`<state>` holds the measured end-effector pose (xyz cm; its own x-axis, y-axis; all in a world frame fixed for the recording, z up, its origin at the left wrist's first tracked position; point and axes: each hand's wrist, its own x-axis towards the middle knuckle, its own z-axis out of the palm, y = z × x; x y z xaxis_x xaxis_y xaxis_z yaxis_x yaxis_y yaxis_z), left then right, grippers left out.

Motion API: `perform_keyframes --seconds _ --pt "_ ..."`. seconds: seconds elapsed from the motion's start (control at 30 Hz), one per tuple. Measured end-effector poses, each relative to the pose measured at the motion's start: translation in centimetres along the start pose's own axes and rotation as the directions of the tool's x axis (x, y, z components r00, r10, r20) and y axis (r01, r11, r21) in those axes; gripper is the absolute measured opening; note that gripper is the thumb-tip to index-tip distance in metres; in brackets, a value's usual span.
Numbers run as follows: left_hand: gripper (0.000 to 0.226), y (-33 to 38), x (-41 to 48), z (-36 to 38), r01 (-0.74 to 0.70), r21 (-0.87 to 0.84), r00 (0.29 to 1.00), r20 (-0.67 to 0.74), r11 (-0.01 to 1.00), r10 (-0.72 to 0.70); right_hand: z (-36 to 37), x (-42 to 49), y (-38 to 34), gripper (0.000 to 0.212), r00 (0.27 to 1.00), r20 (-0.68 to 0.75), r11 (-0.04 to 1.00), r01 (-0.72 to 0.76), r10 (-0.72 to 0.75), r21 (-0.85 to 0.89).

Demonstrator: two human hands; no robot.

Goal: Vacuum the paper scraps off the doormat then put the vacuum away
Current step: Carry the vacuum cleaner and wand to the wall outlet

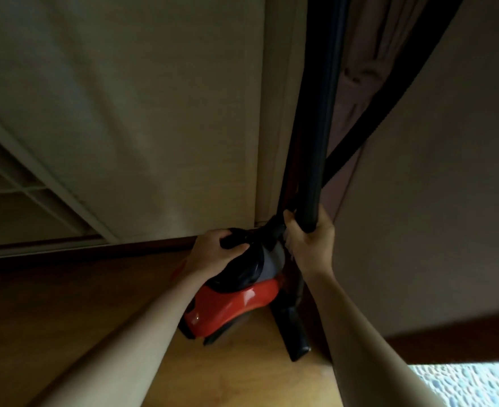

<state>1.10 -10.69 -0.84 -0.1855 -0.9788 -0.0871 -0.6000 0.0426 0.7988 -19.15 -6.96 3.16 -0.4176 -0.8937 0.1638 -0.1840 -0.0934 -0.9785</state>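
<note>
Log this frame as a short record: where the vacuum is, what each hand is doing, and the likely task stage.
vacuum: red canister vacuum sits on the wooden floor in a corner
left hand: curled over the black handle on top of the body
right hand: holds the black wand, which stands roughly upright
hose: runs up and right, out of frame
floor nozzle: on the floor beside the body
mat: pale textured corner at bottom right; no scraps visible on that part
stage: probably putting the vacuum away

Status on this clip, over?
Left hand grips the vacuum top handle. Right hand grips its black tube. Vacuum on wood floor, in the corner. No obstruction seen.
</note>
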Motion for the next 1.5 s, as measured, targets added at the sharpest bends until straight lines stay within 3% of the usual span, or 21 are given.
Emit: perform_keyframes --seconds 0.17,0.43,0.63,0.83,0.93,1.0,1.07,1.17,1.3,1.5 --pt "0.026 7.0 -4.0 -6.4 -0.055 0.034 0.998 -0.024 0.998 0.056 -0.5 -1.5 -9.2 0.018 0.998 -0.027 0.997 0.047 -0.049 -0.062" --pt "0.025 7.7 -6.8 -10.1 -0.054 -0.053 0.994 -0.099 0.997 0.048 1.3 -3.0 -14.3 0.014 0.991 0.011 0.99 0.135 -0.135 -0.044" --pt "0.033 7.5 -8.1 -11.5 -0.027 -0.058 0.987 -0.161 0.998 0.018 3.2 -3.6 -15.3 0.015 0.979 0.113 0.985 0.172 -0.17 -0.006" --pt "0.027 7.4 -9.8 -13.1 0.106 -0.024 0.929 -0.355 0.994 -0.108 5.8 -2.4 -15.2 0.015 0.932 0.288 0.975 0.216 -0.221 0.051" --pt "0.025 7.5 -12.0 -13.6 0.175 -0.033 0.858 -0.486 0.984 -0.169 7.0 -2.3 -15.0 0.021 0.888 0.404 0.975 0.195 -0.221 0.104" --pt "0.023 7.2 -13.8 -13.7 0.222 -0.079 0.803 -0.551 0.972 -0.228 8.0 -2.7 -14.7 0.014 0.836 0.498 0.973 0.182 -0.23 0.144" --pt "0.016 6.5 -15.9 -13.7 0.274 -0.118 0.719 -0.633 0.954 -0.285 9.2 -3.3 -14.7 0.014 0.777 0.582 0.97 0.168 -0.239 0.173" --pt "0.026 5.1 -19.4 -13.7 0.305 -0.251 0.565 -0.729 0.919 -0.387 10.9 -5.0 -15.0 0.017 0.676 0.692 0.967 0.152 -0.253 0.205" --pt "0.028 4.2 -24.2 -14.6 0.376 -0.368 0.386 -0.772 0.851 -0.505 13.3 -8.4 -16.6 0.019 0.529 0.81 0.967 0.117 -0.253 0.226" --pt "0.028 2.9 -31.8 -16.8 0.433 -0.447 0.192 -0.803 0.783 -0.564 18.3 -15.5 -19.4 0.017 0.305 0.916 0.959 -0.026 -0.261 0.282"
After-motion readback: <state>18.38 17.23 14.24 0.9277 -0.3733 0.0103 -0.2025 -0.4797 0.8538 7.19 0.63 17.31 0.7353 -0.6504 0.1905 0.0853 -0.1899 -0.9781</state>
